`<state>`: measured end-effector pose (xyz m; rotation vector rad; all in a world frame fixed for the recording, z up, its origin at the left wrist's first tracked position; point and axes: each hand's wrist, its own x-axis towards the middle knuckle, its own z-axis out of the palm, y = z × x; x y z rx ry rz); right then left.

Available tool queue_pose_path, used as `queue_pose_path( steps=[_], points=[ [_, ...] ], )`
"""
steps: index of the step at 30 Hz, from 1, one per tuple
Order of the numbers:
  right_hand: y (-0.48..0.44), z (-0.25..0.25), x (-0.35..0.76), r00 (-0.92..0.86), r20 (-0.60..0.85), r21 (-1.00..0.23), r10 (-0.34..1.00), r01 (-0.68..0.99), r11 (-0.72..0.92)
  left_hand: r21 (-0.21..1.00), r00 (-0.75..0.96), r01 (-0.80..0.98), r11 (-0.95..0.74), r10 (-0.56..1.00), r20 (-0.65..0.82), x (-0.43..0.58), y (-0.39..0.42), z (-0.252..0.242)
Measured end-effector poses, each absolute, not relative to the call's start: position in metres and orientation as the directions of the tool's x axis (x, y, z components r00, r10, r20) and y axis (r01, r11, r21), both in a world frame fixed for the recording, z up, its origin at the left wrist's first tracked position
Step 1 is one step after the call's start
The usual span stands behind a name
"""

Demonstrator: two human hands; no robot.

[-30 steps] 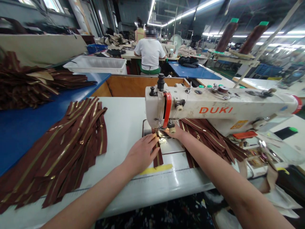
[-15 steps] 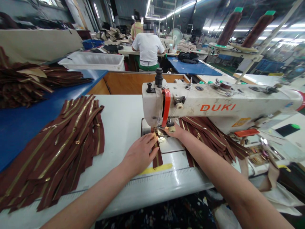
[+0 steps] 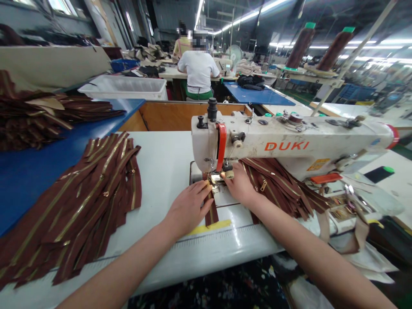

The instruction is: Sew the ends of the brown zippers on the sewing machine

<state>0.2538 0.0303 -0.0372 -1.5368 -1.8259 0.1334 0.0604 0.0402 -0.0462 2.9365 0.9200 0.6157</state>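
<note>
At the sewing machine (image 3: pixel 283 139), a brown zipper (image 3: pixel 211 212) with a metallic gold stripe runs lengthwise under the needle area. My left hand (image 3: pixel 189 206) lies on it from the left, fingers stretched forward close to the presser foot (image 3: pixel 216 178) and thumb apart on the strip. My right hand (image 3: pixel 240 182) is just right of the foot, its fingers bent in toward the needle. A machine knob partly covers those fingertips, and what they hold, if anything, is hidden. Under the machine arm lies a pile of brown zippers (image 3: pixel 280 189), some with gold pulls.
More brown zippers (image 3: pixel 93 201) are heaped on the left of the white table, and others (image 3: pixel 41 111) on the blue surface (image 3: pixel 19 180). Scissors and small parts fill a tray (image 3: pixel 349 210) at right. Behind stand a white bin (image 3: pixel 125 88) and a seated person (image 3: pixel 198 71).
My right hand has drawn back slightly toward me from beside the presser foot, showing more of its back. My left hand stays almost in place on the zipper. The view has shifted slightly.
</note>
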Motion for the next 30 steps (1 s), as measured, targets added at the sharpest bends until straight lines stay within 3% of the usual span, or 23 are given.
queue_pose_path(
  steps=[7, 20, 26, 30],
  points=[
    [-0.03, -0.042, 0.238, -0.088, 0.475, -0.526, 0.875, 0.769, 0.363, 0.126, 0.747, 0.538, -0.833, 0.541, 0.387, 0.061, 0.042, -0.05],
    [-0.029, -0.042, 0.234, -0.189, 0.416, -0.374, 0.889, 0.856, 0.357, 0.116, 0.743, 0.544, -0.831, 0.541, 0.394, 0.061, 0.041, -0.045],
    [-0.045, -0.034, 0.228, -0.253, 0.317, -0.27, 0.914, 0.9, 0.343, 0.084, 0.742, 0.589, -0.804, 0.578, 0.34, 0.056, 0.023, -0.044],
    [-0.065, -0.036, 0.222, -0.238, 0.306, -0.285, 0.922, 0.901, 0.328, 0.024, 0.779, 0.553, -0.833, 0.527, 0.34, 0.048, -0.005, -0.048]
  ],
)
